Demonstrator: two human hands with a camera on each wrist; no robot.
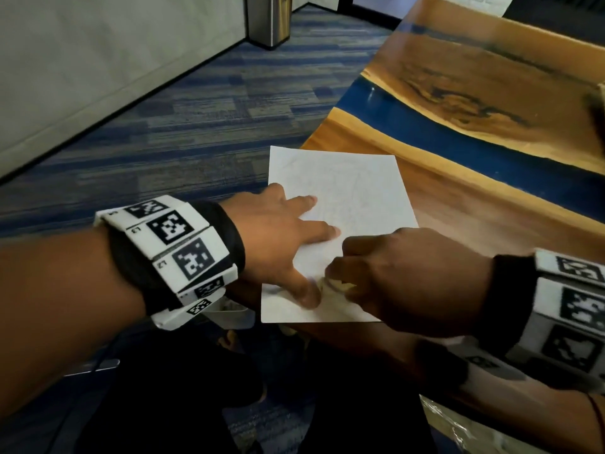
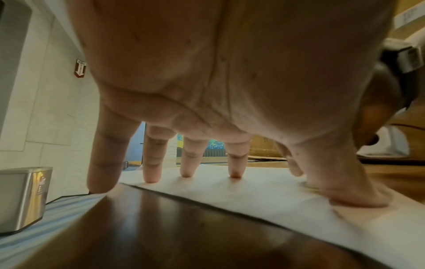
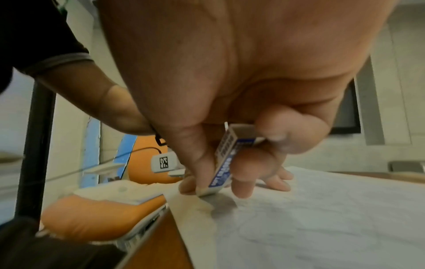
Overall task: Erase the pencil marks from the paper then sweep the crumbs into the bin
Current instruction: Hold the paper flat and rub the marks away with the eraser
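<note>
A white sheet of paper (image 1: 353, 191) with faint pencil lines lies at the near left corner of the wooden table (image 1: 458, 204). My left hand (image 1: 278, 234) presses flat on the paper's left part, fingers spread and straight (image 2: 234, 163). My right hand (image 1: 393, 276) pinches a white eraser (image 3: 223, 169) in a blue and white sleeve, its tip down on the paper (image 3: 322, 209) near the bottom edge, just right of my left thumb (image 1: 307, 290). In the head view only a sliver of the eraser (image 1: 337, 285) shows under the fingers.
A steel bin (image 1: 270, 19) stands on the blue carpet by the wall, far left of the table; it also shows as the bin (image 2: 23, 198) in the left wrist view. The table has a blue resin stripe (image 1: 491, 152). Clear plastic (image 1: 458, 424) lies at the bottom right.
</note>
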